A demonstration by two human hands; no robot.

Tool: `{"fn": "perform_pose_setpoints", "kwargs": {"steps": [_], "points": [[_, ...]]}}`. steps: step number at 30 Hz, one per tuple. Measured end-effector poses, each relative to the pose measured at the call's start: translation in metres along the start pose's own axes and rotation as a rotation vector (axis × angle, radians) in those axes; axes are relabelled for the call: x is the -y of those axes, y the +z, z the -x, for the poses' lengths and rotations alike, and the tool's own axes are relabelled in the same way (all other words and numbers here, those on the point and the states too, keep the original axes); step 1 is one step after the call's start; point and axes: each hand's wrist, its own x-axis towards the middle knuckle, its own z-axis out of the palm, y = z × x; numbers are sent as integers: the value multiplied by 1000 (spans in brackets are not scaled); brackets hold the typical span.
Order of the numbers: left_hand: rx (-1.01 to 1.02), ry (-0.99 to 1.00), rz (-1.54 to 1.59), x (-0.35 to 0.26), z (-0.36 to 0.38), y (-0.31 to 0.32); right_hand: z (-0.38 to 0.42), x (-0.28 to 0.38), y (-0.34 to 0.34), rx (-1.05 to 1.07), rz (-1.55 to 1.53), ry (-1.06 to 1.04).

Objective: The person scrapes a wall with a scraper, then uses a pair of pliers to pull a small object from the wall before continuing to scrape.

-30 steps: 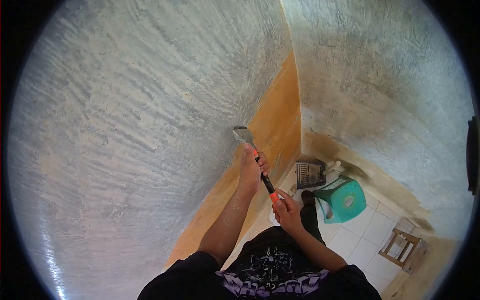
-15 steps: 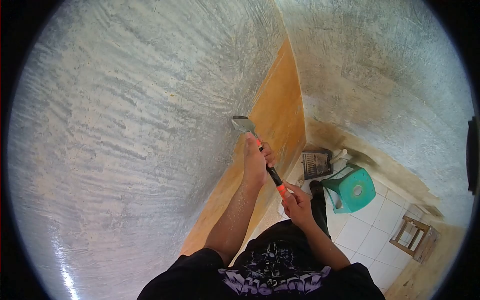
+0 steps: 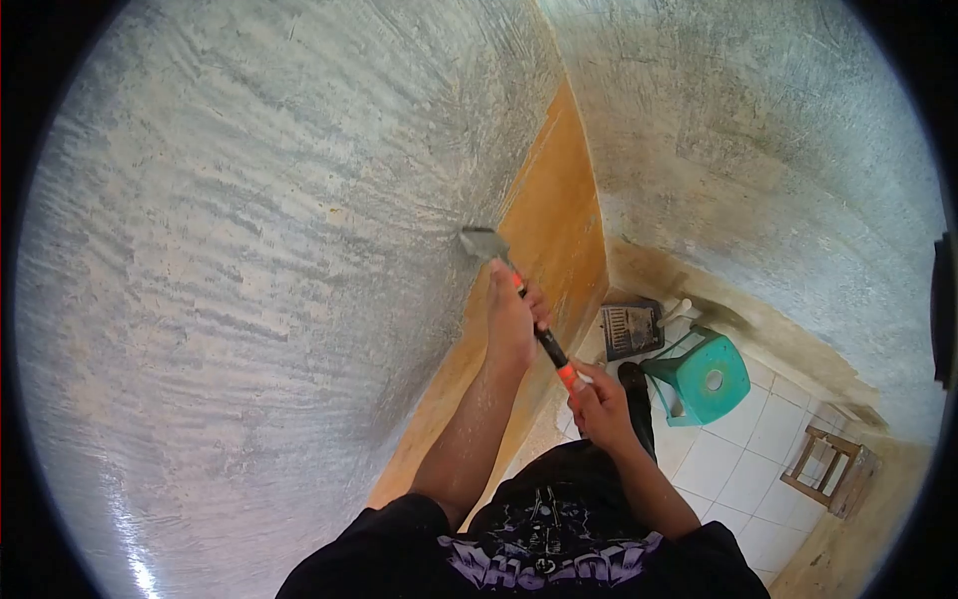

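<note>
A long-handled scraper [image 3: 552, 348] with a black and orange grip is held in both of my hands. My left hand [image 3: 512, 314] wraps the upper handle just below the metal blade, its thumb laid along the shaft. Lower down, my right hand [image 3: 601, 407] closes around the orange end of the handle. The blade's wide edge rests against the grey, streaked wall [image 3: 299, 250], close to the border of an orange painted strip [image 3: 554, 220]. Pale dust speckles my left forearm.
A second mottled wall [image 3: 748, 150] meets the first at a corner on the right. On the white tiled floor [image 3: 714, 464] stand a green plastic stool [image 3: 720, 384], a dark paint tray [image 3: 631, 329] beside a white roller [image 3: 679, 312], and a small wooden stool [image 3: 826, 469].
The scraper blade has shifted very slightly up and left along the wall. My right hand has moved a little to the right with the handle's end.
</note>
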Motion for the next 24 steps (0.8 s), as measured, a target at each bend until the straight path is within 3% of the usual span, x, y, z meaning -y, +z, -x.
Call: {"fn": "perform_pose_setpoints", "kwargs": {"steps": [18,24], "points": [[-36,-45,15,-1,-5,11,-4,15,-14,53,-130,127],[-3,-9,34,-1,-19,23,-13,34,-21,67,-54,83]]}}
